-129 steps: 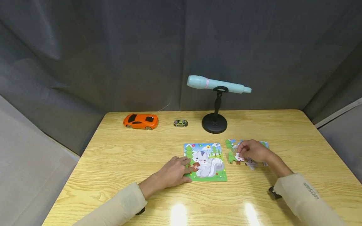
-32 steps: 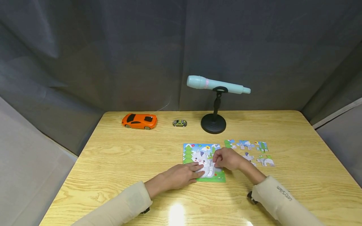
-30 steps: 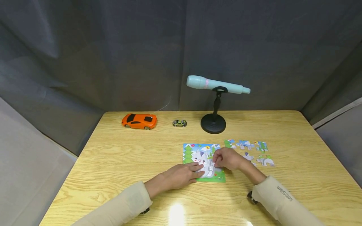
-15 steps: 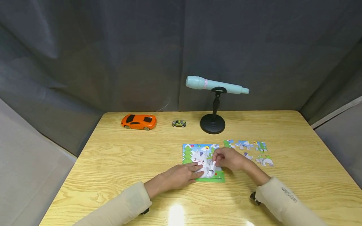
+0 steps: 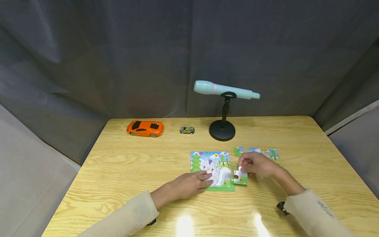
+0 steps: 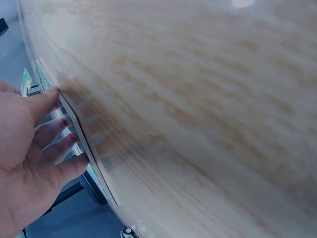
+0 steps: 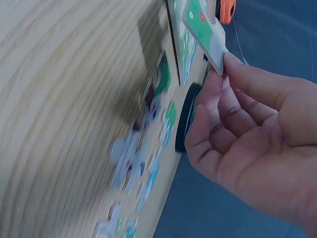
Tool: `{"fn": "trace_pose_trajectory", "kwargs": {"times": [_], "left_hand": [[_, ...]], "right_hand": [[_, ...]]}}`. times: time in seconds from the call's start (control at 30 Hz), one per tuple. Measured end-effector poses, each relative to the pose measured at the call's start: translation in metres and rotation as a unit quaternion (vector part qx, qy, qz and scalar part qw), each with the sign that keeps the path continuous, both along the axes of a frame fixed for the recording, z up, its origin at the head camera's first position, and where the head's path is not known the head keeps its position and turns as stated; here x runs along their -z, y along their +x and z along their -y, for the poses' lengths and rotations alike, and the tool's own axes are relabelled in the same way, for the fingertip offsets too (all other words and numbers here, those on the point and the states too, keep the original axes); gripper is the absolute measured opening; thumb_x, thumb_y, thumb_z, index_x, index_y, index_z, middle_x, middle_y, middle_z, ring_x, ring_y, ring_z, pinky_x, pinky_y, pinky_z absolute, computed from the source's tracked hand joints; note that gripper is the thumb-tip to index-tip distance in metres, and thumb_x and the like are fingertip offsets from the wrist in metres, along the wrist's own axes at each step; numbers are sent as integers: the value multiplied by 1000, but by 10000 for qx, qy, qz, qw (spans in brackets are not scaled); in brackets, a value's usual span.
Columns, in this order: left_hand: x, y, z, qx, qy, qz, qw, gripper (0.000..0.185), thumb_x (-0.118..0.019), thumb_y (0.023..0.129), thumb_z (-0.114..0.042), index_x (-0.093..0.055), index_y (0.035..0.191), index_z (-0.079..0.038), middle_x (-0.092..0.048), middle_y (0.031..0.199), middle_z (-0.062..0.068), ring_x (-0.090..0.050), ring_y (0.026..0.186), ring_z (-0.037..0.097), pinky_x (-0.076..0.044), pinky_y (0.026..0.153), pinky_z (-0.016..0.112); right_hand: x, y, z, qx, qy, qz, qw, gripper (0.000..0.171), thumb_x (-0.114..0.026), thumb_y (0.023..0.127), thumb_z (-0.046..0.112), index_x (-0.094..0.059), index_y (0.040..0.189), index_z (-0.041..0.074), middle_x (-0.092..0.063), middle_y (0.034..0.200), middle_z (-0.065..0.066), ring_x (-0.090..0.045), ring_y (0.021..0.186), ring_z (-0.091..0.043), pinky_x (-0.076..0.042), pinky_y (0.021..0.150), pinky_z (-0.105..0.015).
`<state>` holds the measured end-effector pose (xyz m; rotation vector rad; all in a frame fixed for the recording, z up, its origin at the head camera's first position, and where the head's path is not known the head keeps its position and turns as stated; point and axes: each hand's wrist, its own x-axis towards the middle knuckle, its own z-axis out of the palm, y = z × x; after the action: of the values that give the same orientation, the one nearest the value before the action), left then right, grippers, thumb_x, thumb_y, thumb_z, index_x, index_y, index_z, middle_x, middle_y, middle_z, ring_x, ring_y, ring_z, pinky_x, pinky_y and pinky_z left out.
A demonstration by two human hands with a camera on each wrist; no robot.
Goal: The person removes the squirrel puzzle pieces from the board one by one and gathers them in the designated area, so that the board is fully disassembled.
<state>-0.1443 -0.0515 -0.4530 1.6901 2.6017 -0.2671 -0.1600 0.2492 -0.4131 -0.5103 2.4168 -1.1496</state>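
A square jigsaw puzzle (image 5: 196,161) with a grey squirrel picture lies on the table in front of me. My left hand (image 5: 189,185) rests on its lower left part, fingers extended over the picture; in the left wrist view the thumb and fingertips lie along the puzzle's edge (image 6: 81,130). Just right of the puzzle, my right hand (image 5: 257,164) pinches a puzzle piece (image 5: 241,179) between thumb and finger. That piece has green grass, a red flower and part of the grey tail, and is tilted in the right wrist view. Loose puzzle pieces (image 5: 272,153) lie beyond and under this hand, partly hidden.
At the back of the wooden table (image 5: 142,164) stand an orange toy car (image 5: 145,128), a small patterned toy car (image 5: 187,130) and a pale blue microphone (image 5: 226,90) on a black stand (image 5: 222,130). A dark curtain (image 5: 148,59) hangs behind the table.
My right hand has moved from the puzzle's right part further right, carrying the piece with the grass and flower. Earlier it was over the loose pieces. My left hand stays on the puzzle.
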Motion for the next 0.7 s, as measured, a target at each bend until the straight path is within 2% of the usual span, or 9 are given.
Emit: {"fn": "trace_pose_trajectory", "kwargs": {"times": [0.27, 0.5, 0.7], "left_hand": [[1, 0, 0, -4, 9, 16, 10000, 45, -48, 99, -32, -47, 141, -19, -44, 147, 2, -43, 136, 18, -37, 108, 26], [0, 0, -1, -10, 34, 36, 10000, 45, -49, 98, -32, -47, 141, -19, -44, 147, 1, -43, 136, 17, -38, 108, 26], [1, 0, 1, 18, 56, 24, 10000, 45, -50, 98, -32, -47, 141, -19, -45, 147, 2, -44, 135, 18, -39, 107, 26]], "right_hand": [[0, 5, -29, 15, 13, 74, 10000, 6, -58, 90, 1, -58, 95, -3, -52, 74, -5, -43, 61, -6, -39, 54, -21], [3, 6, -63, -262, -255, -4, 9993, 10, -57, 91, 1, -55, 95, -7, -46, 71, 0, -39, 60, -4, -37, 53, -24], [7, 6, -88, -336, -273, 25, 9991, 12, -57, 91, 2, -56, 96, -9, -47, 71, 1, -40, 60, -5, -38, 53, -29]]}}
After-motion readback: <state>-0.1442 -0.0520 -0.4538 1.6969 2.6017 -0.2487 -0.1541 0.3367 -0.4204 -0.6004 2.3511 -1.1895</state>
